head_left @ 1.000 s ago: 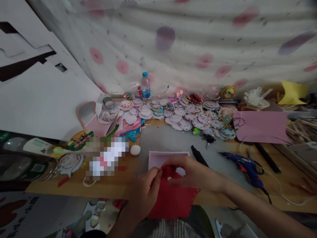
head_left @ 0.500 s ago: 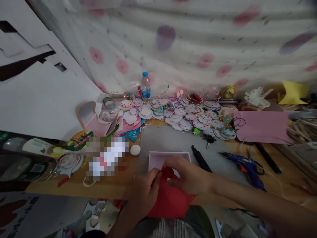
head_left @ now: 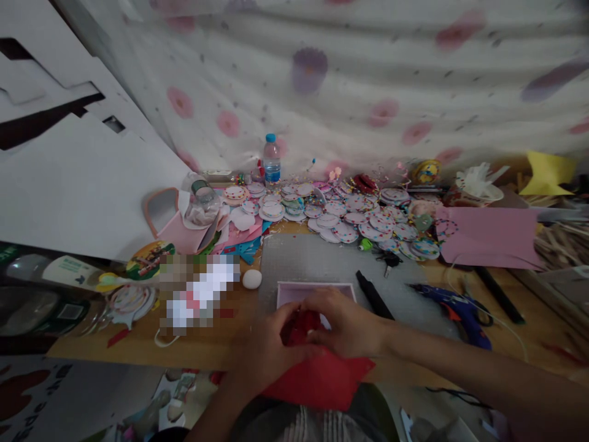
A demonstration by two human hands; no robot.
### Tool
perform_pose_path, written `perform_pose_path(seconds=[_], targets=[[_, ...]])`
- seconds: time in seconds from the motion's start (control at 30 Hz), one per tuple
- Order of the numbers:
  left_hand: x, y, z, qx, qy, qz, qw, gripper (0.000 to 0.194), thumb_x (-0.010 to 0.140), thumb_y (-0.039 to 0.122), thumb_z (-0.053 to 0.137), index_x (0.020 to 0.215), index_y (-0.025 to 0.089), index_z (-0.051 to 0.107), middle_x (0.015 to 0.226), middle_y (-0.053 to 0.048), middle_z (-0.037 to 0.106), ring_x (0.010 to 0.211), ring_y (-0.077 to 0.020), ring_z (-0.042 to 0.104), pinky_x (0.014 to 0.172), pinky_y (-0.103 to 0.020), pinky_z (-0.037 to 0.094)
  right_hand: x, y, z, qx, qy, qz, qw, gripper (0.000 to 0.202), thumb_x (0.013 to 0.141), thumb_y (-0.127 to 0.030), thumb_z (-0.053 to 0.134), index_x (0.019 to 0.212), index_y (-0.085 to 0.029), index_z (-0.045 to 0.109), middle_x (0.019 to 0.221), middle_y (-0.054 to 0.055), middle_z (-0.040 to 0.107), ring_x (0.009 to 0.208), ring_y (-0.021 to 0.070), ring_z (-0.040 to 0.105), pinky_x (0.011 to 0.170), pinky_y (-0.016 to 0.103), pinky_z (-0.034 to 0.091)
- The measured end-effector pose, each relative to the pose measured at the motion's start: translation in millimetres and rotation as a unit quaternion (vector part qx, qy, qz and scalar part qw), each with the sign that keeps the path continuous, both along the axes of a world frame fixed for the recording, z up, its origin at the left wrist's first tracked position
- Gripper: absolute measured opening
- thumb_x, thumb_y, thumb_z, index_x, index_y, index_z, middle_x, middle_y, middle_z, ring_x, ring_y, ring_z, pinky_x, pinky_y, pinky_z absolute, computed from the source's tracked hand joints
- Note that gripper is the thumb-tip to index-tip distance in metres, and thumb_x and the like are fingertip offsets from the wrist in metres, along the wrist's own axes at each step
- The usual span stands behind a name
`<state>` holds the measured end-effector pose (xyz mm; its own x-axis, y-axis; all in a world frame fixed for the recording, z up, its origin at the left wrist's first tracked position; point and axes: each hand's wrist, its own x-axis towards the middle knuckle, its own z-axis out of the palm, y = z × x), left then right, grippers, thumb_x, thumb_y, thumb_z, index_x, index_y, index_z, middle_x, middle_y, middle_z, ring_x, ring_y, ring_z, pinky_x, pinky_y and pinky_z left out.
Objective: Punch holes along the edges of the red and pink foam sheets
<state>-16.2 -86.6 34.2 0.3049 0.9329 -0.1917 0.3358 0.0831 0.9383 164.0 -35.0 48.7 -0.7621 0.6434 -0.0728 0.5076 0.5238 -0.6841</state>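
A soft-looking red sheet (head_left: 322,383), felt or paper, hangs over the table's front edge, its upper part bunched. My left hand (head_left: 272,347) curves around the left of the bunched part, thumb across its front. From the right, my right hand (head_left: 347,322) pinches the same red piece, fingers bent over the top. Both hands are closed on it, and what lies inside the folds is hidden. Just behind them a shallow pale box (head_left: 289,291) lies on the grey mat (head_left: 304,258), partly covered by my hands.
Right of the box are a black marker-like stick (head_left: 372,296), keys (head_left: 389,261) and a blue glue gun (head_left: 453,307). A white ball (head_left: 252,279) sits left. Many bead-edged white discs (head_left: 331,215) pile up behind, near a water bottle (head_left: 272,162).
My left hand has opened out from a pinch and now wraps the bunched red part, its thumb across the front. The sheet's loose lower part has shifted slightly right.
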Motion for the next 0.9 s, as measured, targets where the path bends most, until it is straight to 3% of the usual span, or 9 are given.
perform_pose_path(seconds=[0.2, 0.33, 0.4, 0.5, 0.63, 0.77, 0.83, 0.9], targets=[[6.9, 4.7, -7.6, -0.026, -0.029, 0.032, 0.999, 0.050, 0.068, 0.024, 0.073, 0.116, 0.022, 0.059, 0.109, -0.005, 0.068, 0.099, -0.0235, 0.062, 0.087, -0.036, 0.048, -0.5, 7.1, -6.8, 0.004, -0.006, 0.003, 1.000, 0.016, 0.068, -0.013, 0.065, 0.083, -0.015, 0.065, 0.077, 0.005, 0.067, 0.074, 0.0186, 0.058, 0.070, 0.031, 0.039], [7.2, 5.7, -12.7, -0.048, -0.087, 0.051, 0.994, 0.055, 0.064, 0.019, 0.076, 0.116, 0.019, 0.057, 0.114, -0.008, 0.066, 0.103, -0.0230, 0.061, 0.090, -0.036, 0.048, 0.7, 13.1, -6.3, -0.002, -0.011, -0.005, 1.000, 0.014, 0.068, -0.020, 0.069, 0.081, -0.014, 0.065, 0.074, 0.004, 0.066, 0.071, 0.0185, 0.057, 0.069, 0.031, 0.039], [5.9, 5.3, -14.4, -0.062, -0.123, 0.063, 0.988, 0.046, 0.068, 0.018, 0.072, 0.112, 0.019, 0.058, 0.111, -0.008, 0.067, 0.101, -0.0212, 0.062, 0.089, -0.034, 0.048, 2.7, 17.9, -4.5, -0.044, 0.002, -0.011, 0.999, 0.017, 0.070, -0.025, 0.069, 0.084, -0.014, 0.066, 0.076, 0.004, 0.066, 0.072, 0.0181, 0.056, 0.069, 0.031, 0.040], [2.8, 4.1, -14.1, -0.068, -0.089, 0.073, 0.991, 0.022, 0.076, 0.018, 0.063, 0.097, 0.017, 0.064, 0.094, -0.005, 0.071, 0.089, -0.0191, 0.066, 0.080, -0.031, 0.050, 8.1, 26.1, -1.9, -0.197, 0.066, -0.007, 0.978, 0.022, 0.075, -0.032, 0.066, 0.090, -0.015, 0.067, 0.080, 0.003, 0.065, 0.072, 0.0154, 0.056, 0.069, 0.028, 0.041], [-2.3, 2.3, -8.9, -0.022, 0.029, 0.077, 0.996, 0.009, 0.076, 0.020, 0.060, 0.081, 0.017, 0.067, 0.077, -0.002, 0.070, 0.075, -0.0176, 0.064, 0.068, -0.026, 0.048, 18.5, 31.4, -1.2, -0.406, 0.192, -0.049, 0.892, 0.030, 0.077, -0.036, 0.065, 0.099, -0.015, 0.064, 0.088, 0.003, 0.063, 0.076, 0.0128, 0.054, 0.069, 0.024, 0.039], [-7.6, -2.2, -2.0, -0.014, 0.044, 0.095, 0.994, 0.011, 0.078, 0.023, 0.058, 0.083, 0.018, 0.066, 0.072, 0.000, 0.068, 0.068, -0.0159, 0.062, 0.062, -0.023, 0.045, 23.6, 25.3, 1.1, -0.585, 0.309, -0.078, 0.746, 0.037, 0.082, -0.043, 0.056, 0.103, -0.013, 0.063, 0.085, 0.004, 0.057, 0.069, 0.0104, 0.049, 0.064, 0.022, 0.036], [-10.1, -6.2, 1.6, -0.014, 0.048, 0.099, 0.994, 0.011, 0.078, 0.025, 0.058, 0.082, 0.018, 0.066, 0.069, 0.000, 0.067, 0.065, -0.0157, 0.061, 0.059, -0.023, 0.044, 20.8, 19.3, 4.0, -0.643, 0.347, -0.079, 0.678, 0.042, 0.084, -0.048, 0.049, 0.101, -0.013, 0.063, 0.073, 0.001, 0.049, 0.060, 0.0098, 0.042, 0.058, 0.022, 0.034], [-12.3, -10.9, 5.0, -0.013, 0.043, 0.111, 0.993, 0.012, 0.078, 0.027, 0.058, 0.082, 0.019, 0.066, 0.071, 0.000, 0.067, 0.067, -0.0163, 0.062, 0.060, -0.023, 0.045, 15.0, 12.3, 7.2, -0.668, 0.378, -0.077, 0.637, 0.042, 0.084, -0.047, 0.042, 0.098, -0.013, 0.062, 0.063, -0.002, 0.039, 0.053, 0.0100, 0.033, 0.053, 0.023, 0.030]])
